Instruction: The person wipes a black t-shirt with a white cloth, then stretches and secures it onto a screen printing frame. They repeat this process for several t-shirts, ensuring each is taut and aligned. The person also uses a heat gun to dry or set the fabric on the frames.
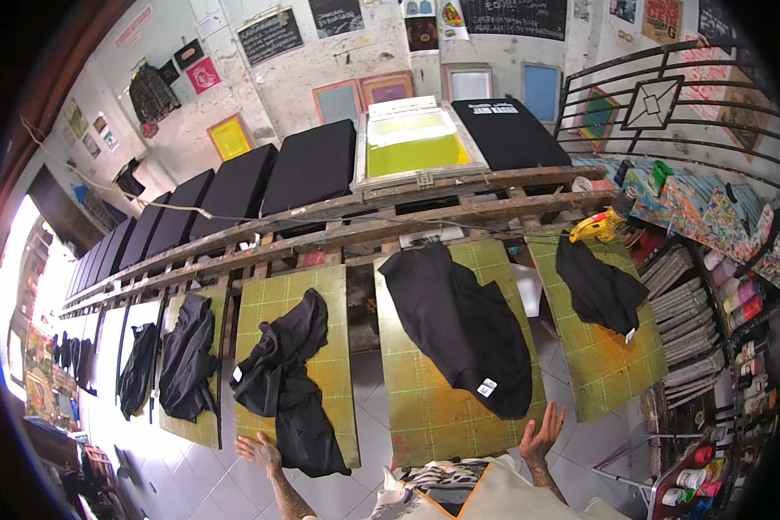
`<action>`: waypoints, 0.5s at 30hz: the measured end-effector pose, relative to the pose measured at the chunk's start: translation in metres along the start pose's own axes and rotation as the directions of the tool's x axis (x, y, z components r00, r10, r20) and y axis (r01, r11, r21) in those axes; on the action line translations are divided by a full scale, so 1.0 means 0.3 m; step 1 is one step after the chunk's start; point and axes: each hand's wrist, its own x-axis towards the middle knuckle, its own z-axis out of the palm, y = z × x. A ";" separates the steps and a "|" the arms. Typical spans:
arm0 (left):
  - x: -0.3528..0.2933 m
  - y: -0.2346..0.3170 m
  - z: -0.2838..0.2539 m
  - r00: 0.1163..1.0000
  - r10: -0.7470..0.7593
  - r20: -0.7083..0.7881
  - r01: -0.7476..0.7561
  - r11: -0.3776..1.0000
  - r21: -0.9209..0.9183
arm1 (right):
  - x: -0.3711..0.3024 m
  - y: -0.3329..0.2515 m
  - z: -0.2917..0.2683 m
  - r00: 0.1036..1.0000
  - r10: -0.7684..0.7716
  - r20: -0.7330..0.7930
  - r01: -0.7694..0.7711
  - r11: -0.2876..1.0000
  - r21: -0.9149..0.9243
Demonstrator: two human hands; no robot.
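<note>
Directly before me a yellow-green printing board (412, 425) bears a black shirt (464, 325) lying bunched lengthwise, its small white label near the close end. My right hand (542, 432), fingers spread and holding nothing, is by the board's near right corner; whether it touches the edge I cannot tell. To the left, another board (256, 299) carries a crumpled black shirt (296, 390) whose lower part hangs over the near edge. My left hand (258, 451) is open at that board's near left corner, beside the shirt.
Beyond a wooden rail (347, 227), black-covered boards stand in a row with a screen frame (416, 143). Further shirts lie on boards leftward; one black shirt (596, 286) lies right, near a yellow heat gun (594, 227). A shelf of bottles (741, 299) stands far right.
</note>
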 end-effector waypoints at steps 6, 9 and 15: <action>0.016 -0.010 0.011 0.998 -0.016 0.059 0.022 0.994 -0.111 | 0.003 -0.003 -0.005 1.000 0.001 -0.007 -0.001 1.000 0.015; 0.033 -0.034 0.031 0.999 -0.010 0.039 0.014 0.994 -0.109 | 0.004 -0.002 -0.006 1.000 0.004 0.003 -0.004 1.000 0.014; 0.043 -0.024 0.028 0.994 -0.061 0.091 0.063 0.998 -0.019 | -0.002 0.005 -0.002 1.000 -0.001 -0.010 0.001 0.999 0.033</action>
